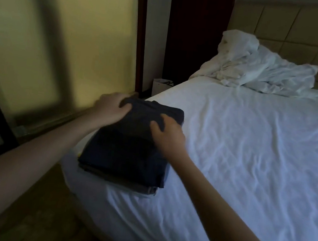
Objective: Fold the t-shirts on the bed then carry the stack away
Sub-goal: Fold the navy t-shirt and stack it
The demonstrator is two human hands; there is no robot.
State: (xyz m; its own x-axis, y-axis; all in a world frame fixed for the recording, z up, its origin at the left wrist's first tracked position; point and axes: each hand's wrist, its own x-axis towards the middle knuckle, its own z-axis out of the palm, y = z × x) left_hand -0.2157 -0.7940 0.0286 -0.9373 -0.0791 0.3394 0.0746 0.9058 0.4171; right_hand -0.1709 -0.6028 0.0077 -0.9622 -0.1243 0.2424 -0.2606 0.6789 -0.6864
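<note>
A stack of folded t-shirts (pixel 125 152) is seen at the left edge of the bed (pixel 251 152), with a dark navy one on top and grey and paler layers below. Its far left corner is gripped by the left hand (pixel 112 107), fingers curled over the cloth. The right hand (pixel 165 133) is laid on the top shirt, fingers bent; whether cloth is pinched there cannot be told through the blur. The hands are held apart. Crumpled white bedding (pixel 257 70) is heaped by the headboard.
</note>
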